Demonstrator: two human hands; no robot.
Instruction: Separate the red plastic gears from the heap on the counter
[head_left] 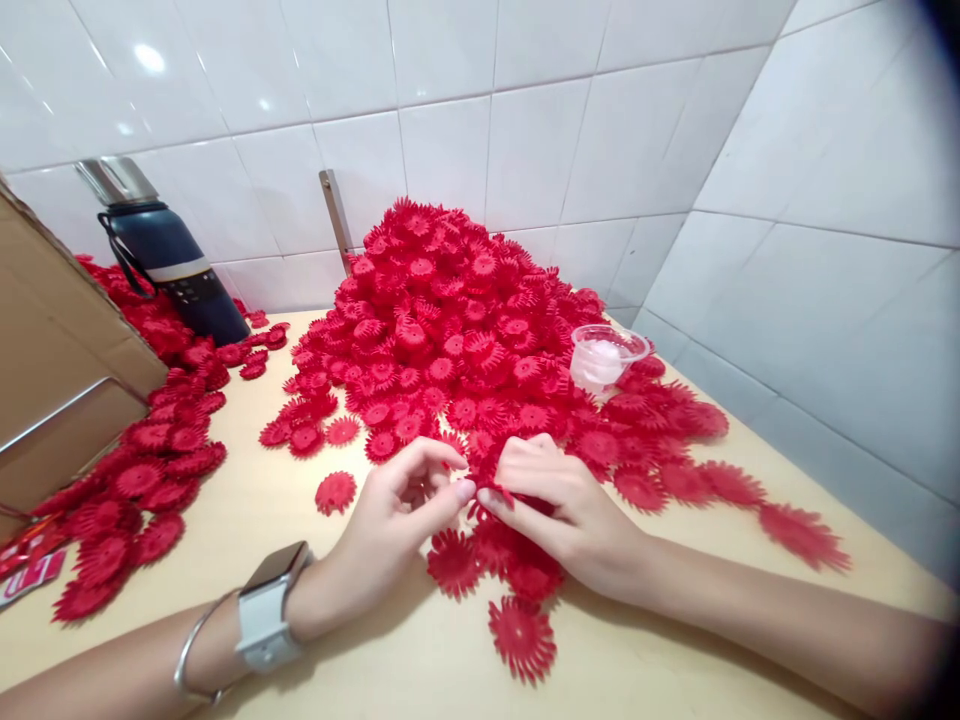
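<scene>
My right hand point(574, 515) has its fingers curled and its thumb pressed in, pinching a red flower-shaped piece point(504, 487) with a fringed edge. Most of that piece is hidden by the fingers. Close beside it on the left, my left hand point(409, 500) is loosely curved, with a small gap between thumb and forefinger; its thumb tip is at the piece's edge. Under and in front of both hands lie several more red flower-shaped pieces, the nearest a flat one point(523, 638). Behind the hands rises a large heap of the same pieces point(450, 330).
A clear plastic cup point(606, 360) with something whitish in it sits among the pieces at right. A dark blue bottle point(176, 260) and a cardboard box point(64, 370) stand at left, with more red pieces around them. White tiled walls bound the table point(360, 670).
</scene>
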